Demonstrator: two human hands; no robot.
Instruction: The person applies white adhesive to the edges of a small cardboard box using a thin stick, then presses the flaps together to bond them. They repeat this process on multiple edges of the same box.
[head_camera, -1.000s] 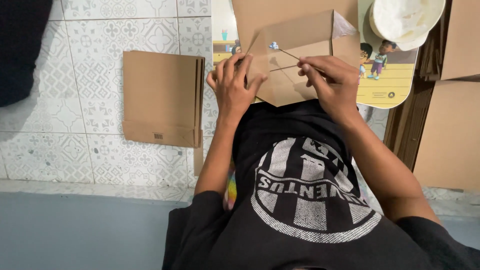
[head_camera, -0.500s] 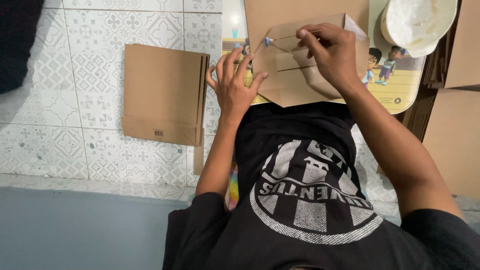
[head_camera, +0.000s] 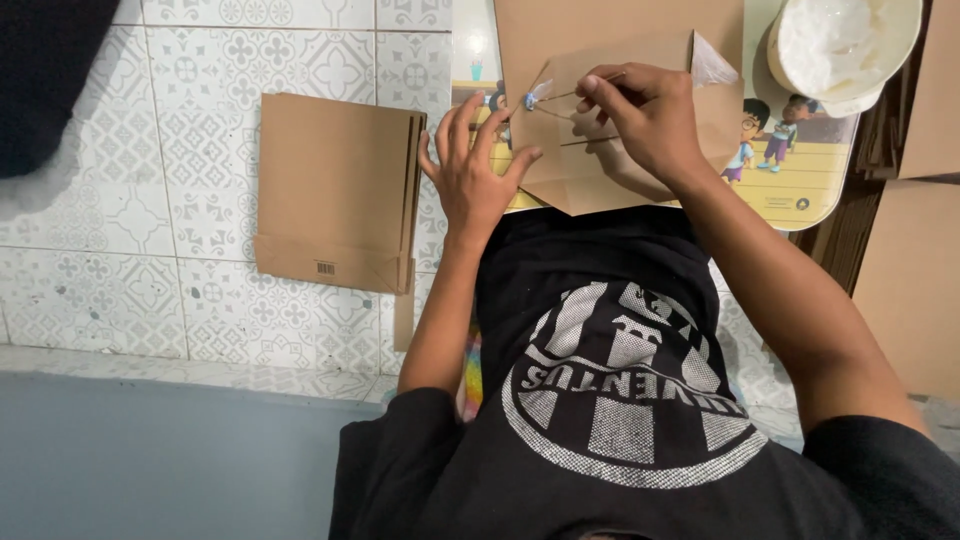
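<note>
item: folded brown paper piece, flat on a cartoon-printed tray at the top centre of the head view, its lower point overlapping the edge of the person's black shirt. one corner at upper right is turned up, pale inside.

left hand: fingers spread and released, palm pressing the left edge of the paper piece; it pins rather than grips.

right hand: fingers pinched together on a thin stick applicator with a pale blue-white tip, the tip touching the paper near its upper left fold. a second thin stick or line lies just below; whether it is a separate stick or a shadow cannot be told at this resolution.

step in hand, as judged: paste is being spread along a flap of the paper piece while the other hand holds it steady. the next move seems to call for a steady draw of the tip along the fold line, then a firm press of the flap without shifting the sheet.

surroundings: stack of flat brown paper bags on the patterned tile floor, left of the left hand and apart from it; white bowl of pale paste at upper right on the tray; cardboard sheets at the right edge.
</note>
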